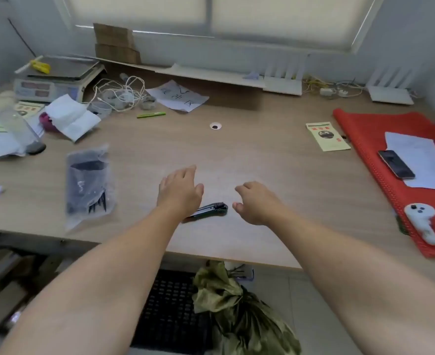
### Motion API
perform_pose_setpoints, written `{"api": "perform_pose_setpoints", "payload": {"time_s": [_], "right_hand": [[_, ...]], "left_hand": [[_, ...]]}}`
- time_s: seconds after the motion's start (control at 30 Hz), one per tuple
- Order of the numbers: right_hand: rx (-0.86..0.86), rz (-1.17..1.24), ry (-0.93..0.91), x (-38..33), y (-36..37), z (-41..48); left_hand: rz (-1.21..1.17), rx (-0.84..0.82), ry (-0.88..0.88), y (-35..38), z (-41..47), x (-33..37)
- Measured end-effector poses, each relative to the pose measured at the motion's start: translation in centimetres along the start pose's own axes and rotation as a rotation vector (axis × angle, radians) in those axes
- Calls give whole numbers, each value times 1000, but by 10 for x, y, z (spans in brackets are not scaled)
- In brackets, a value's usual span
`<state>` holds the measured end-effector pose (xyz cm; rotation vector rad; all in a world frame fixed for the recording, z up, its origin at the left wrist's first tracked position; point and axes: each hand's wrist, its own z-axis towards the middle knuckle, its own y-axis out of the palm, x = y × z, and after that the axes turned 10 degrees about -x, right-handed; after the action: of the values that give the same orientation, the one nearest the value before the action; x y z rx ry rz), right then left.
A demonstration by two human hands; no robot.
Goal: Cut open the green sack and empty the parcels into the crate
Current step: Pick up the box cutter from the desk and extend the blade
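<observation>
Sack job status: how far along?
Done: nothing visible. The green sack is bunched closed on the floor beside the black crate, with no parcels showing in the crate. In hand: the left hand and right hand are open over the utility knife on the desk, gripping nothing. Left: take the knife, cut the sack, empty the parcels.

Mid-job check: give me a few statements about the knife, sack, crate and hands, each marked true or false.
1. The utility knife lies on the desk, gripped by neither hand. True.
2. The green sack sits on the desk. False: it is on the floor, beside the black crate.
3. The right hand holds the phone. False: it holds nothing; the phone lies on the red mat.
4. The left hand holds nothing, its fingers extended above the desk. True.
</observation>
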<state>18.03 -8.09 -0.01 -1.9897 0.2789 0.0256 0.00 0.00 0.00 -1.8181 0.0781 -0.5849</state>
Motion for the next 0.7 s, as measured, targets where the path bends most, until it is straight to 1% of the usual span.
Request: {"api": "perform_pose_setpoints", "payload": {"time_s": [0.17,0.23,0.37,0.47,0.6,0.7], "right_hand": [[-93,76,-11,-17,48,44],[-81,95,-17,-20,66,62],[-53,57,-10,-26,87,93],[-53,17,13,-27,95,107],[-15,-61,39,-31,108,111],[2,13,94,-38,112,111]], "left_hand": [[-36,-98,-57,34,11,-35],[-39,-121,-68,45,16,-47],[-77,-116,-102,62,27,-70],[-122,-98,-136,69,35,-84],[-134,-117,-149,73,41,-96],[-147,-149,-147,77,43,-96]]}}
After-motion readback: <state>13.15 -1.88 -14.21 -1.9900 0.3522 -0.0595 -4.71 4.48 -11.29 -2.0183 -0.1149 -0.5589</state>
